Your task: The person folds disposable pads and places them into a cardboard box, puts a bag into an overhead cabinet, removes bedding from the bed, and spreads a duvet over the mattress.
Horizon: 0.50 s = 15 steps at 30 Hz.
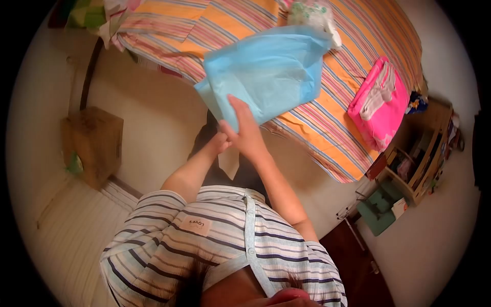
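Note:
A light blue sheet (266, 71), folded and creased, hangs in front of me over the edge of a bed with a striped orange cover (327, 133). My right hand (243, 128) is at the sheet's lower left corner, its thumb and fingers on the blue material. Just left of it and lower, my left hand (223, 142) is closed close to the same corner; what it pinches is too small to make out. A white and green plastic package (312, 16) lies on the bed behind the sheet.
Folded pink fabric (384, 110) with a greyish piece on it lies at the bed's right edge. A wooden shelf unit (422, 158) and a green chair (377, 212) stand at the right. At the left is a brown cardboard box (94, 146) on the floor.

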Available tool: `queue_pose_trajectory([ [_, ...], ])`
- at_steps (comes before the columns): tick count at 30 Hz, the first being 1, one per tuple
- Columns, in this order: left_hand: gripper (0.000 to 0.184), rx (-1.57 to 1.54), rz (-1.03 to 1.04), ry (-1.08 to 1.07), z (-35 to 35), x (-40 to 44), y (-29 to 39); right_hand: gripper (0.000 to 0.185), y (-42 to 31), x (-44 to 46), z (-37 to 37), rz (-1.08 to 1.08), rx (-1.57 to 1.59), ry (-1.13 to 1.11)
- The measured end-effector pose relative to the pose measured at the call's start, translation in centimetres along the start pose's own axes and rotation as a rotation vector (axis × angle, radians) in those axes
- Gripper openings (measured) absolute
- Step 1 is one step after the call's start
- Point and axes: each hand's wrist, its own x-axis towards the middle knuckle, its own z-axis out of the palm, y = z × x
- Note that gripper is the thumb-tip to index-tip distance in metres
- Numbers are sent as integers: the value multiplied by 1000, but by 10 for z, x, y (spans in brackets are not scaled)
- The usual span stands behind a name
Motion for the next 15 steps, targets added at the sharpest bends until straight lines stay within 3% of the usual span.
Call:
queue_pose_trajectory([
  [1,43,-481,-133,101,-27,15,-54,51,13,-3,2,18,-64,33],
  [3,55,-512,-401,103,-22,5,-20,44,55,-14,1,140,-189,103],
  [6,47,-494,-382,211,-19,5,-24,46,139,-37,-14,278,-383,209],
  [9,46,-582,-357,269,-27,-3,-19,49,201,-43,-30,262,-589,313],
  [11,53,-996,-242,144,-35,-3,0,50,225,-37,-28,552,-679,423],
  [12,57,-961,-157,214,-29,-1,16,50,239,-34,-18,554,-677,411],
  [13,57,-967,-158,222,-28,6,19,48,261,-34,-6,564,-513,265],
  [14,58,-754,-178,348,-31,15,20,46,261,-32,1,570,-349,121],
  [15,60,-540,-200,464,-33,22,21,46,259,-34,4,576,-354,113],
])
